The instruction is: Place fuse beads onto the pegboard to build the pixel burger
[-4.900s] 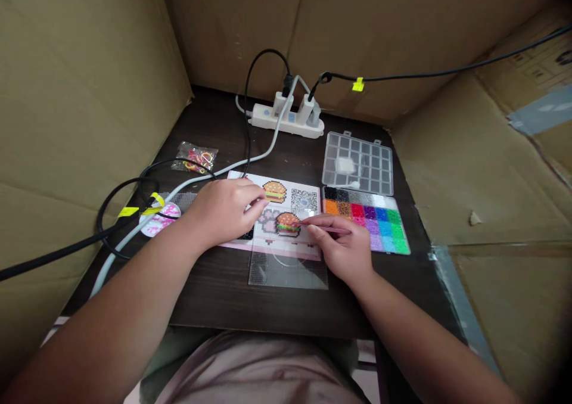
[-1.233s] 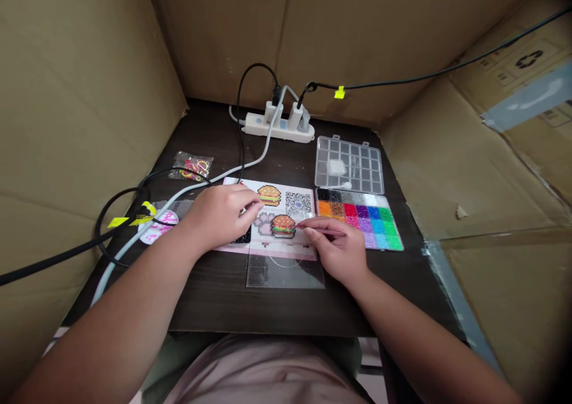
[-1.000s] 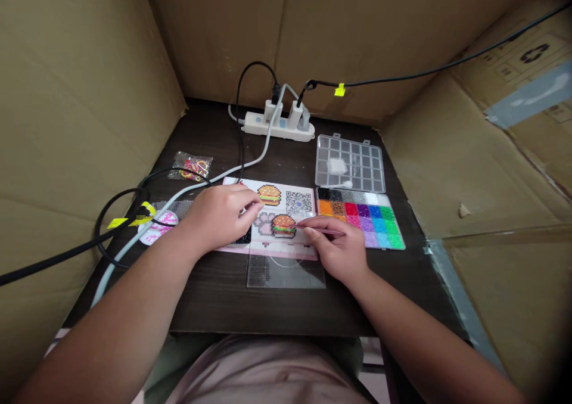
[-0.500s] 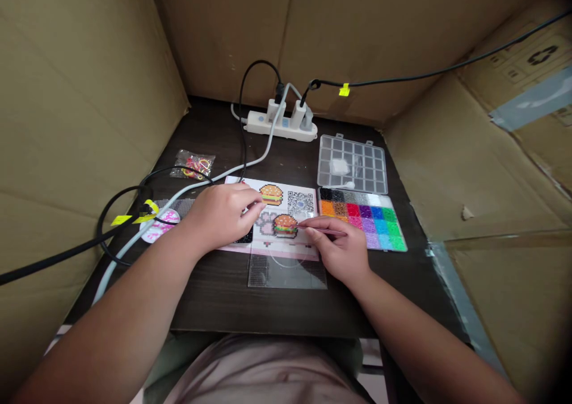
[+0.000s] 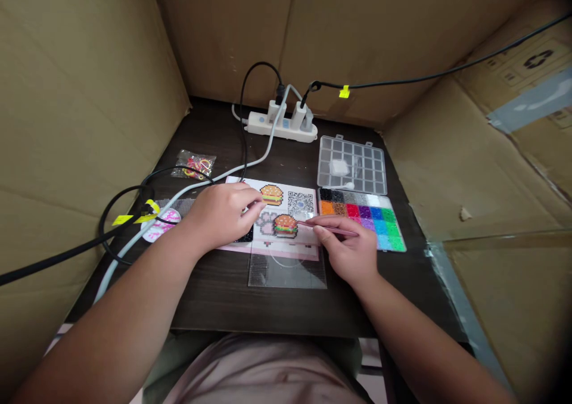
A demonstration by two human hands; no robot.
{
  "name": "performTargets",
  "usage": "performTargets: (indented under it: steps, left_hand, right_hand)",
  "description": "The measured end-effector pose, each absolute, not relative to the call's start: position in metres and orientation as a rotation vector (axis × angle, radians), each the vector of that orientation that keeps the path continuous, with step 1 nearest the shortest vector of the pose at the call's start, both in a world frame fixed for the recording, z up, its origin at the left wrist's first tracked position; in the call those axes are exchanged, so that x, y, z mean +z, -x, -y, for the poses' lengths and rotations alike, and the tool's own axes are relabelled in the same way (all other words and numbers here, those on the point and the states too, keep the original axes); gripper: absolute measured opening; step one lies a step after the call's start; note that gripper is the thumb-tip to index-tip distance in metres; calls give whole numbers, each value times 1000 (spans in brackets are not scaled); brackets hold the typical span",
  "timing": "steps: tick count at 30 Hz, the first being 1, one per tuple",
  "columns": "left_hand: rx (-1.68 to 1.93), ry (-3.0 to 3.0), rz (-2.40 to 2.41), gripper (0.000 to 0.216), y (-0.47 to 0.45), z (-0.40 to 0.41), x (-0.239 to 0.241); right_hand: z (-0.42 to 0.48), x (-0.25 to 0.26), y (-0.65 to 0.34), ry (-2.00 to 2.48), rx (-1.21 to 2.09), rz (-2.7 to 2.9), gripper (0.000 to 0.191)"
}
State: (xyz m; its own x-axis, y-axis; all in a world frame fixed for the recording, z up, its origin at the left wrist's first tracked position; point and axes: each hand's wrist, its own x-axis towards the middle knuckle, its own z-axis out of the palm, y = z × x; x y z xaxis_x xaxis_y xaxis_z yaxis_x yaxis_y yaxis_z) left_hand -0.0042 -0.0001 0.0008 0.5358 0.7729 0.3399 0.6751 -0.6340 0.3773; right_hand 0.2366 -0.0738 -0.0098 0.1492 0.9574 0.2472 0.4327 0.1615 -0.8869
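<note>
A bead burger (image 5: 286, 226) sits on a clear pegboard (image 5: 287, 270) that lies over a pink pattern sheet (image 5: 290, 196). My right hand (image 5: 351, 252) pinches thin tweezers (image 5: 333, 230), their tip at the burger's right edge. My left hand (image 5: 222, 213) rests on the sheet's left side, fingers curled together near the printed burger picture (image 5: 272, 194); what they press or hold is hidden. To the right of the sheet stands an open bead box (image 5: 364, 218) with coloured compartments.
The box's clear lid (image 5: 353, 164) lies open behind it. A white power strip (image 5: 281, 126) with plugs stands at the back, with black and grey cables (image 5: 134, 225) looping left. A small bag of rubber bands (image 5: 195, 164) and a pink round piece (image 5: 157, 225) lie left. Cardboard walls surround the dark table.
My right hand has drawn a little to the right with the tweezers, the tip still at the burger. My left hand has stayed put. The view has shifted slightly.
</note>
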Motion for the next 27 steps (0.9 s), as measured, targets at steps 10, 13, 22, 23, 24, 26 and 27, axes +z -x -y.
performTargets:
  steps: [10,13,22,23,24,26,27]
  left_hand:
    - [745,-2567,-1220,26,5,0,1]
    - [727,-2569,-1211,26,4,-1,1]
    - [720,-2583,-1200,25,5,-2,0]
    - [718,-2585,-1201,25,5,-2,0]
    - [717,-2585,-1201,26,5,-1,0]
    - [710,-2582,-1200,26,5,-1,1]
    - [706,-2579,-1201,26,5,-1,2]
  right_hand:
    - [103,0,-287,1610,408,1253,6]
    - [109,-10,-286,1621,462,1256,7]
    - [106,-17,-282,1599,540,1265,6]
    - [106,-16,-282,1599,536,1256,6]
    - [107,-16,-281,1597,531,1248,7]
    - [107,-16,-281,1597,523,1239,7]
    - [108,-16,-280,1597,521,1238,7]
